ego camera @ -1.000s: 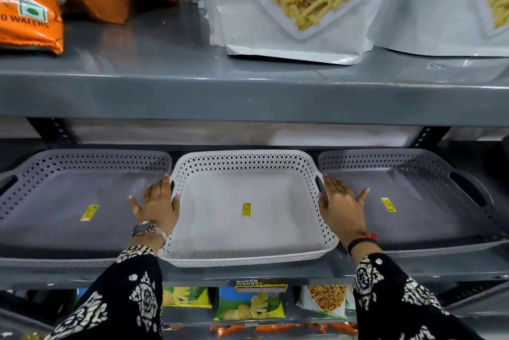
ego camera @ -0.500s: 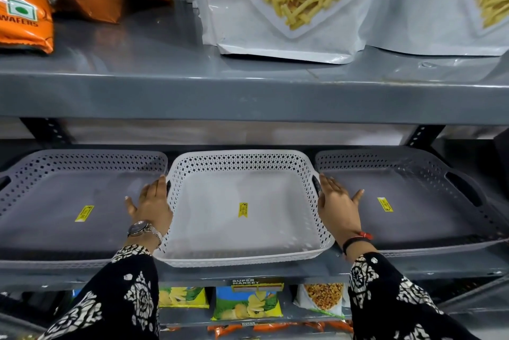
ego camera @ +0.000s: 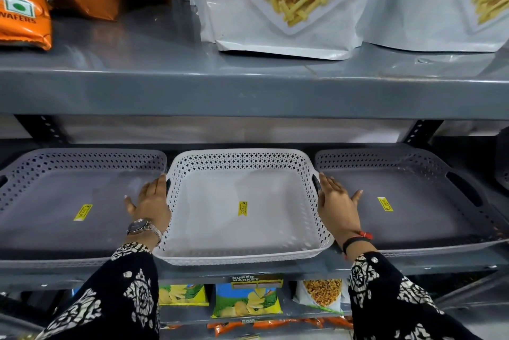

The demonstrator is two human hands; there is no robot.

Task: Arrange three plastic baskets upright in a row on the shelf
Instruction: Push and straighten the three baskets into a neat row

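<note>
Three shallow perforated plastic baskets lie flat, open side up, in a row on the middle shelf (ego camera: 303, 269). A grey basket (ego camera: 68, 191) is on the left, a white basket (ego camera: 220, 226) in the centre and another grey basket (ego camera: 413, 185) on the right. Each has a yellow price sticker on its floor. My left hand (ego camera: 153, 202) lies flat against the white basket's left wall, fingertips at its handle slot. My right hand (ego camera: 337, 202) rests the same way against its right wall. Both thumbs are spread over the neighbouring grey baskets.
The upper shelf (ego camera: 248, 97) overhangs the baskets closely. It carries orange wafer packs (ego camera: 22, 9) and large white snack pouches (ego camera: 275, 9). Below, snack packets (ego camera: 248, 302) stand on a lower shelf. A black upright bracket (ego camera: 416, 131) stands at the back right.
Both hands stay against the white basket's sides with the fingers slightly further forward. The view has shifted a little; the baskets keep their places.
</note>
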